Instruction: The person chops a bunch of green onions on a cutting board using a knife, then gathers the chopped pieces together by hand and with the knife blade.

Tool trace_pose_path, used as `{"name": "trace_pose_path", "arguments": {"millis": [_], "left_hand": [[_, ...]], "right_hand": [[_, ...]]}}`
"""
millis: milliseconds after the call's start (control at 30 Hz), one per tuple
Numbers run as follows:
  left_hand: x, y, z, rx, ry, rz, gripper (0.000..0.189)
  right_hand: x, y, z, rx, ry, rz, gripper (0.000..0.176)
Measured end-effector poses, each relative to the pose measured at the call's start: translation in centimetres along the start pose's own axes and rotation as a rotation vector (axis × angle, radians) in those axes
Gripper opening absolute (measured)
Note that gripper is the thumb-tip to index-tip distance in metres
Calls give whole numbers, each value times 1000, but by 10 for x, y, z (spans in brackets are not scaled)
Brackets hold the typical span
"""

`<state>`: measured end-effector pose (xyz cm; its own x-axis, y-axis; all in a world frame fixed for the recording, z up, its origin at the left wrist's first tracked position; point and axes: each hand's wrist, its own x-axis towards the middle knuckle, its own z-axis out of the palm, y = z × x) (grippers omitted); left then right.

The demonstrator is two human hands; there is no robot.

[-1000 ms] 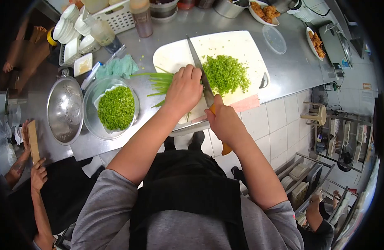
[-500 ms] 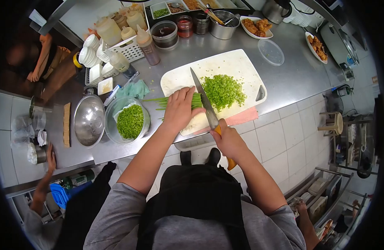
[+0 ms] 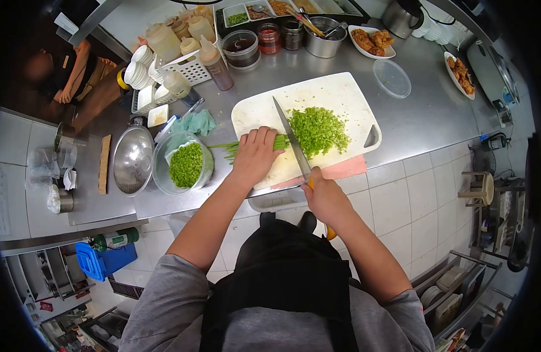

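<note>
My left hand (image 3: 256, 157) presses a bundle of green onions (image 3: 280, 142) onto the white cutting board (image 3: 336, 87), fingers curled over the stalks. Thin green ends stick out to the left of it. A long knife (image 3: 290, 134) lies just right of the bundle's cut end, blade pointing away from me. Its yellow handle is wrapped in my right hand (image 3: 328, 200) at the board's near edge. Right of the blade sits a pile of chopped green onions (image 3: 320, 132). More chopped greens fill part of a clear plastic tub (image 3: 206, 168) to the left.
A pink cloth (image 3: 348, 168) shows under the board's near edge. Left of the tub stand a metal colander (image 3: 133, 161) and a green cloth (image 3: 198, 122). Sauce bottles (image 3: 215, 66), jars and a steel pot (image 3: 323, 46) line the back. A clear lid (image 3: 392, 78) lies at right.
The view has shifted slightly, so the counter sits further right. Both hands keep nearly the same place on the board. The person at the lower left has left the view.
</note>
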<state>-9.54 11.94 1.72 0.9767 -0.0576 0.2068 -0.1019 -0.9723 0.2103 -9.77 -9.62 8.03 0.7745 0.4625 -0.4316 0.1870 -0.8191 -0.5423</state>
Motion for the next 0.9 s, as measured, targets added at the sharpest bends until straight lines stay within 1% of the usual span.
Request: {"name": "trace_pose_path", "arguments": {"millis": [33,267,333,367,400,433,467,567,633,767,900], "left_hand": [[0,1,1,-20,50,15,49],[2,5,7,-36,39,26,45],[1,6,7,21,2,5,42],[4,8,9,62,-85,-59,38],[2,5,8,78,-63,-31,37],[-1,1,8,81,-13,-17,37],[-2,1,11,66,33,11,38],[-3,0,12,23,49,23,38],[-3,0,12,23,45,31,39],[-5,-2,8,22,40,45,40],[-11,-8,5,18,6,50,40]], "right_hand": [[-1,-1,2,-2,-4,1,30],[-1,-3,9,-107,13,-32,30],[-6,9,5,-130,17,-46,31],[-5,12,4,-109,55,-72,31],[-2,9,6,-79,79,-110,32],[-6,1,-4,-77,46,-71,32],[-9,-8,-14,-84,46,-77,32],[-21,-17,-33,-60,28,4,32],[-23,-20,-39,-103,-32,5,33],[-21,-13,-28,-187,-59,-6,35],[-27,-26,-50,-219,-121,19,37]]}}
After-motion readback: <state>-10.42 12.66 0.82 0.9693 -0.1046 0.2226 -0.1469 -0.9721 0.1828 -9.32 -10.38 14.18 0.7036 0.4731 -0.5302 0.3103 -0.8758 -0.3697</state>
